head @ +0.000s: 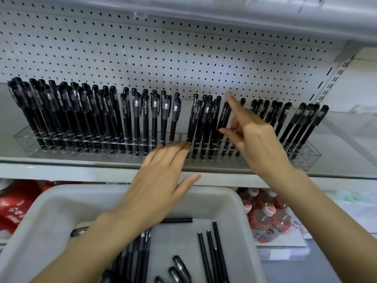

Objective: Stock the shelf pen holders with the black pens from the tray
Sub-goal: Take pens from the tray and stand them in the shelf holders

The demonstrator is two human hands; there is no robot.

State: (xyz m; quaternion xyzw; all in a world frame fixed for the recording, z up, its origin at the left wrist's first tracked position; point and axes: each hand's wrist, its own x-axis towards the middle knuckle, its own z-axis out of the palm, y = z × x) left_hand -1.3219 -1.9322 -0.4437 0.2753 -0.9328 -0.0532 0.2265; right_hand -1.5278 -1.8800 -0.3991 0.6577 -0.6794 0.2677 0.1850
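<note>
Two clear pen holders stand side by side on the shelf: the left holder [24, 139] is packed with upright black pens [85, 111], and the right holder [311, 157] carries pens with gaps between them. My left hand [161, 180] lies flat, its straight fingertips touching the holder's front where the two holders meet. My right hand [257, 141] is raised before the right holder, index finger pointing up, outstretched thumb tip against the barrel of a leaning pen [224, 117]. Below, the grey tray [61, 203] holds several loose black pens [212, 254].
A white pegboard [163, 48] backs the shelf, and a shelf underside hangs close above. The shelf's front lip [81, 170] runs across the view. On the lower shelf are red packs [12, 207] at the left and capped bottles [265, 215] at the right.
</note>
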